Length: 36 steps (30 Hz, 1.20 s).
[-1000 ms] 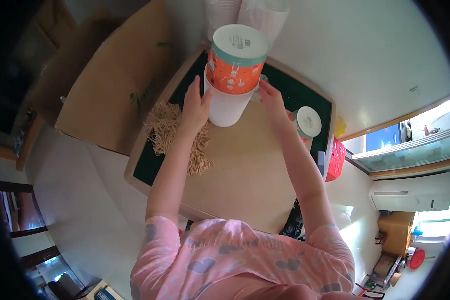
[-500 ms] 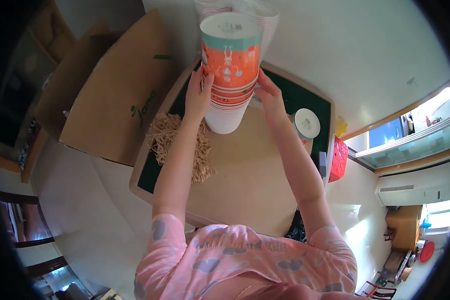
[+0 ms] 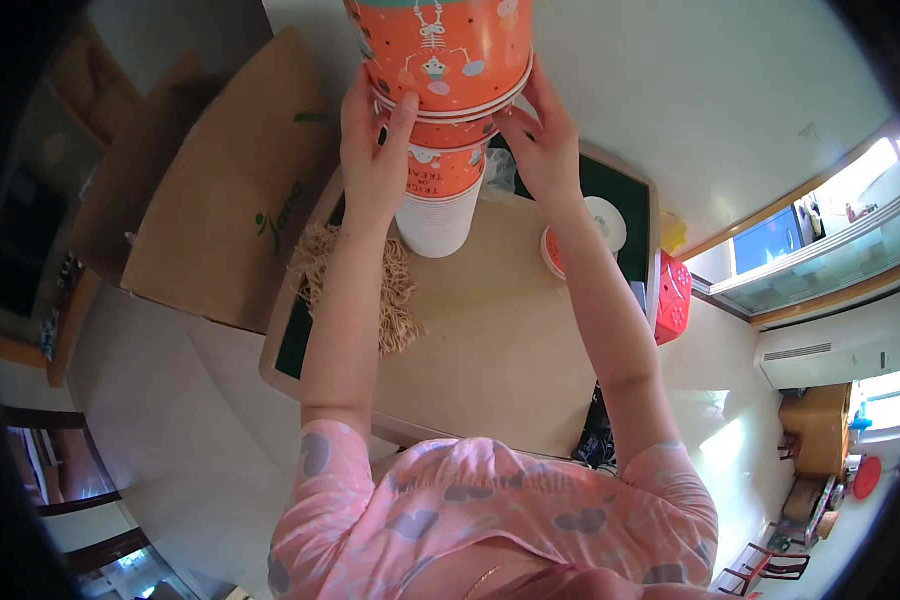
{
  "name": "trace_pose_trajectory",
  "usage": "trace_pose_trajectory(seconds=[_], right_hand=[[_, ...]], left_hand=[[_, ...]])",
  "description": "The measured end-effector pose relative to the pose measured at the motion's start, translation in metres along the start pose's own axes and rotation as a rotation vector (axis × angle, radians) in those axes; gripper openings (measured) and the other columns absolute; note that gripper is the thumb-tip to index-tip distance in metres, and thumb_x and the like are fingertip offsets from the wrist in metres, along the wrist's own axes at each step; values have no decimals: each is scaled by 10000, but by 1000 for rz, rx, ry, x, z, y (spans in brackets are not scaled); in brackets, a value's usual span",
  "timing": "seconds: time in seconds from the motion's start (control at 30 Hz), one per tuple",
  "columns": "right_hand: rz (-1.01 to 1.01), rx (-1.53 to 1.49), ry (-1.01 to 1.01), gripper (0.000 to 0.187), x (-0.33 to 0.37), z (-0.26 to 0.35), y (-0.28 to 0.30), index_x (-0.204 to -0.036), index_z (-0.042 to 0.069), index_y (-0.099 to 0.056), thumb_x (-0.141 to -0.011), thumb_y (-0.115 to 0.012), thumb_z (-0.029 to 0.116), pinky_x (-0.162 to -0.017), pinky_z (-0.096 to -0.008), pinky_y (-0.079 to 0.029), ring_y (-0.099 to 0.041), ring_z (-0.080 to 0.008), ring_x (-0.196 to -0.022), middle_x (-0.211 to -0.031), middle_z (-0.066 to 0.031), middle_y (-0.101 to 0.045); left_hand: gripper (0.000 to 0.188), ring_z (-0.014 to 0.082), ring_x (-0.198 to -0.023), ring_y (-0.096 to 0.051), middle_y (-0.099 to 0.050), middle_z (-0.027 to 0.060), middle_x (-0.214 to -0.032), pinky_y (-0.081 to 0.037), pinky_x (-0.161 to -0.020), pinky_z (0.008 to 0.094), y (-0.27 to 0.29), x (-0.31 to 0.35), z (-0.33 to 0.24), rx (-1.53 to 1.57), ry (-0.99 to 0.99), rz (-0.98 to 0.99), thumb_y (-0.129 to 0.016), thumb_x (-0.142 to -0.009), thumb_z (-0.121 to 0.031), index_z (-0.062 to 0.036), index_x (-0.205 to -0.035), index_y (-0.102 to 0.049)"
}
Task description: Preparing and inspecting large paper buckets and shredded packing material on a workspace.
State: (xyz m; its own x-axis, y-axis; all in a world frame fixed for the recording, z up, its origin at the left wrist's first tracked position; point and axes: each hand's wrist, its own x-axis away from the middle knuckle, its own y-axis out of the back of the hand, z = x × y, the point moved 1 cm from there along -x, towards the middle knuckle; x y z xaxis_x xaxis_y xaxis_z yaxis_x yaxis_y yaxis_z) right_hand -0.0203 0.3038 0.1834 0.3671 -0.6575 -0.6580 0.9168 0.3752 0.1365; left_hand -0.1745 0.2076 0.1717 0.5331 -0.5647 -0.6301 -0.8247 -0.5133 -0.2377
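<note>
Both my hands grip an upside-down orange paper cup (image 3: 440, 60) with a skeleton print, high above the table at the top edge of the view. My left hand (image 3: 373, 150) wraps its left side, thumb in front near the rim. Opposite it, my right hand (image 3: 550, 140) holds the right side of the rim. More than one white rim shows at its lower end, so several cups may be nested. Directly below stands a tall stack of paper cups (image 3: 438, 215), orange at the top and white rims further down. The raised cup's top is cut off.
Crinkled tan paper shred (image 3: 355, 290) lies on the table (image 3: 490, 330) at left. Right of my right forearm are a white round cup base (image 3: 606, 222) and a small orange cup (image 3: 553, 252). A large cardboard box (image 3: 220, 190) stands left; a red basket (image 3: 673, 300) stands right.
My hands have raised the orange cup upward and closer to the view, opening a wider orange stretch between it and the stack below. The small orange cup at right has come into sight.
</note>
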Motion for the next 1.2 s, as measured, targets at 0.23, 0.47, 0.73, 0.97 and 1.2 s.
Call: trace_pose_trajectory(seconds=[0.23, 0.47, 0.73, 0.97, 1.2], right_hand=[[87, 271, 122, 746, 20, 74, 29, -1448, 59, -295, -786, -626, -34, -922, -373, -466, -526, -248, -1184, -1328, -133, -507], [326, 844, 309, 803, 91, 137, 72, -1426, -12, -300, -706, -651, -72, -1008, -442, -373, -420, -392, -1254, -1383, -214, -415], [695, 853, -90, 806, 171, 152, 100, -1424, 12, -290, -701, -643, 48, -996, -447, -363, -414, -364, -1233, -1344, -202, -417], [1096, 935, -505, 658, 191, 101, 104, -1352, 9, -390, -770, -648, 175, -958, -427, -413, -496, -353, -1142, -1244, -183, -539], [1499, 757, -716, 645, 179, 73, 88, -1312, 121, -459, -794, -643, 457, -850, -432, -481, -630, -349, -950, -1010, -169, -663]], left_hand=[[665, 204, -1261, -424, -379, 129, -1392, -359, -1043, 361, -10, 18, -70, -32, 13, 19, -617, -908, -212, -2, -1432, -265], [541, 164, -1179, -459, -442, 75, -1330, -370, -995, 306, -20, 98, -104, 268, 339, 95, -580, -909, -93, -20, -1377, -318], [596, 161, -1163, -484, -480, 51, -1287, -384, -982, 330, -13, 224, -71, 274, 783, 137, -572, -934, -205, -58, -1429, -274], [506, 276, -1091, -569, -547, 128, -1227, -467, -927, 423, -11, 320, -14, 706, 1640, 120, -550, -930, -378, -82, -1322, -427], [490, 312, -1060, -589, -601, 189, -1135, -487, -895, 450, -8, 370, 2, 965, 1919, 234, -519, -925, -465, -97, -1246, -484]])
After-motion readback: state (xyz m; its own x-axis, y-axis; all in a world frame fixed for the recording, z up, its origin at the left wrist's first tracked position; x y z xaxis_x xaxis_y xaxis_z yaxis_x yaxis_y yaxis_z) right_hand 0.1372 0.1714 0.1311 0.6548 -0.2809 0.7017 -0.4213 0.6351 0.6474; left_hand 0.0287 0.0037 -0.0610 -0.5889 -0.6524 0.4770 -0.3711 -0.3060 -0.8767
